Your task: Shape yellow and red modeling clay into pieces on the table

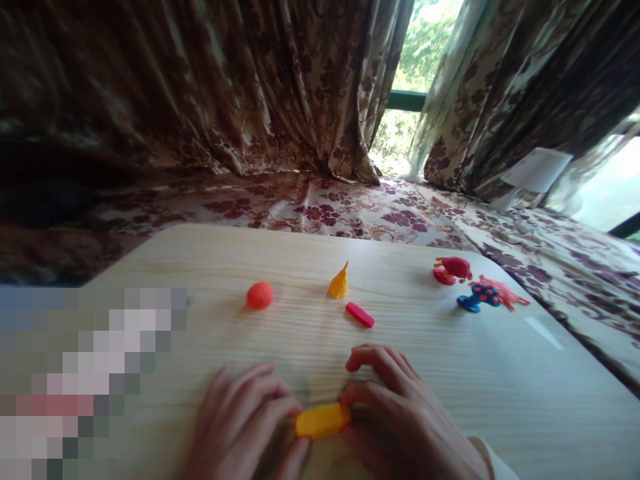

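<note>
Between my two hands is a yellow block of modelling clay (pixel 323 421), close to the near edge of the view. The thumb and index finger of my left hand (pixel 250 417) pinch its left end. My right hand (pixel 400 407) grips the right end with thumb and index finger, its other fingers curled above the table. Beyond my hands lies a short pink-red clay stick (pixel 360 315). Just behind that stands a pointed yellow clay piece (pixel 339 281). Farther left rests an orange-red clay ball (pixel 260 295).
At the table's far right stand a red clay figure on a base (pixel 454 269), a blue spotted clay figure (pixel 480 295) and a pink clay piece (pixel 510 293) against it. The pale wooden table (pixel 215 260) borders floral fabric (pixel 320 213). A pixelated patch covers the lower left.
</note>
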`<state>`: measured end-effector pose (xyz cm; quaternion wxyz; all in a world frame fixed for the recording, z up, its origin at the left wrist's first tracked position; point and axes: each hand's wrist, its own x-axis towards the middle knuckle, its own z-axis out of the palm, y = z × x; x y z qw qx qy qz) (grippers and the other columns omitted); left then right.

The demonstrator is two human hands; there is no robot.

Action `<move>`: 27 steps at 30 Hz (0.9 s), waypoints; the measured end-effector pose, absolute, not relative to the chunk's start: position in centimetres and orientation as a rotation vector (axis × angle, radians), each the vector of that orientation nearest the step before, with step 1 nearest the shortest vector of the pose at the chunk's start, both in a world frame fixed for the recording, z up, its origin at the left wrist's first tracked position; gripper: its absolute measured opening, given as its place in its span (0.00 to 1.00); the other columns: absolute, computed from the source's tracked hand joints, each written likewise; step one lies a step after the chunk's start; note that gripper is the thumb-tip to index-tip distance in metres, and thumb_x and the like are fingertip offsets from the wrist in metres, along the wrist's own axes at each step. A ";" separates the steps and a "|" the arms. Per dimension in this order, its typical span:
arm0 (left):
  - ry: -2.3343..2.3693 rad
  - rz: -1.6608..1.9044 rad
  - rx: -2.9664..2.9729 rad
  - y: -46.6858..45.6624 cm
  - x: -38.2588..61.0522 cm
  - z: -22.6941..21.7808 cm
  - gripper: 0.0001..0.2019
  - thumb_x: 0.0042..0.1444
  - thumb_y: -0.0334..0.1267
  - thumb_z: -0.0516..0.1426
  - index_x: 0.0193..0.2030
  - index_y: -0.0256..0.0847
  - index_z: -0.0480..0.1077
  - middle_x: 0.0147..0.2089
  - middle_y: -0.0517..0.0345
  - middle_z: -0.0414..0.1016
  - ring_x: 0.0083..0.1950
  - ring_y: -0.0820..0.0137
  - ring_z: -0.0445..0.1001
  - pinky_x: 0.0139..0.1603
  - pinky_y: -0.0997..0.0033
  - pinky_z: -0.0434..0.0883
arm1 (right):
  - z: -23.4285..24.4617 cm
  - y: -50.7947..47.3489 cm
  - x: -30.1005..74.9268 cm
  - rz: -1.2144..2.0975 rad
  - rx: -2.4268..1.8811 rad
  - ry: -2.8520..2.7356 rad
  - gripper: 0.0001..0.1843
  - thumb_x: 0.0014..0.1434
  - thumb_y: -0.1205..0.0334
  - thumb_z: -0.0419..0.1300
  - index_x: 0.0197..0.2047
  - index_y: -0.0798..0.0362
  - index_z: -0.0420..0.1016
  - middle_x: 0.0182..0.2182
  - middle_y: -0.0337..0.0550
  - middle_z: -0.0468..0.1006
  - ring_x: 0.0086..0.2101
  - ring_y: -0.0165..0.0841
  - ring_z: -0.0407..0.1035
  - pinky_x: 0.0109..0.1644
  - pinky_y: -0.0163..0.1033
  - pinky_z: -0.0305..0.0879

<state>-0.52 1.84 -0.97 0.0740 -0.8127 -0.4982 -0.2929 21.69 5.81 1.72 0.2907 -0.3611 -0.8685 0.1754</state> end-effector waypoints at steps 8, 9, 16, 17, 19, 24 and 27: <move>-1.464 -0.854 -2.463 1.7 -0.7 -0.7 0.12 0.50 0.42 0.59 0.43 0.50 0.70 0.40 0.63 0.75 0.49 0.65 0.72 0.59 0.62 0.55 | 1.8 5.5 21.5 0.395 -0.958 -2.303 0.05 0.54 0.68 0.59 0.33 0.50 0.75 0.40 0.46 0.71 0.44 0.38 0.65 0.47 0.44 0.66; -1.451 -0.830 -2.470 1.8 -0.7 -0.6 0.12 0.49 0.42 0.59 0.42 0.50 0.70 0.40 0.64 0.75 0.49 0.65 0.72 0.58 0.63 0.56 | 1.9 5.5 21.4 0.391 -0.963 -2.305 0.06 0.54 0.68 0.59 0.33 0.50 0.75 0.40 0.46 0.71 0.44 0.38 0.65 0.47 0.44 0.66; -1.481 -0.864 -2.462 1.9 -0.2 -0.7 0.11 0.50 0.39 0.59 0.42 0.50 0.71 0.39 0.63 0.75 0.49 0.65 0.72 0.59 0.61 0.56 | 2.5 5.5 21.1 0.432 -0.965 -2.364 0.06 0.54 0.68 0.61 0.36 0.49 0.76 0.40 0.44 0.72 0.43 0.37 0.66 0.47 0.43 0.67; -1.488 -0.866 -2.463 1.9 -0.1 -0.7 0.11 0.50 0.39 0.59 0.42 0.50 0.71 0.39 0.63 0.75 0.49 0.65 0.72 0.59 0.61 0.56 | 2.6 5.5 21.1 0.456 -0.964 -2.374 0.06 0.55 0.68 0.60 0.35 0.49 0.76 0.40 0.44 0.72 0.43 0.36 0.66 0.47 0.43 0.66; -1.498 -0.859 -2.479 1.8 0.1 -0.7 0.10 0.51 0.38 0.58 0.41 0.50 0.70 0.38 0.64 0.75 0.49 0.64 0.72 0.59 0.61 0.55 | 2.6 5.5 21.0 0.486 -0.955 -2.380 0.05 0.56 0.68 0.59 0.35 0.50 0.75 0.40 0.45 0.72 0.43 0.36 0.66 0.47 0.43 0.66; -1.523 -0.815 -2.517 1.8 0.3 -0.3 0.09 0.52 0.36 0.57 0.41 0.48 0.69 0.38 0.63 0.74 0.50 0.64 0.70 0.59 0.59 0.54 | 2.3 5.5 21.1 0.491 -0.951 -2.366 0.04 0.57 0.68 0.59 0.34 0.51 0.74 0.41 0.45 0.72 0.43 0.37 0.65 0.46 0.44 0.65; -1.521 -0.780 -2.519 1.7 0.4 0.2 0.08 0.53 0.37 0.57 0.41 0.48 0.69 0.39 0.62 0.75 0.51 0.64 0.70 0.58 0.59 0.54 | 2.3 5.4 21.1 0.489 -0.967 -2.358 0.04 0.56 0.68 0.60 0.34 0.50 0.75 0.41 0.44 0.71 0.44 0.38 0.65 0.48 0.45 0.65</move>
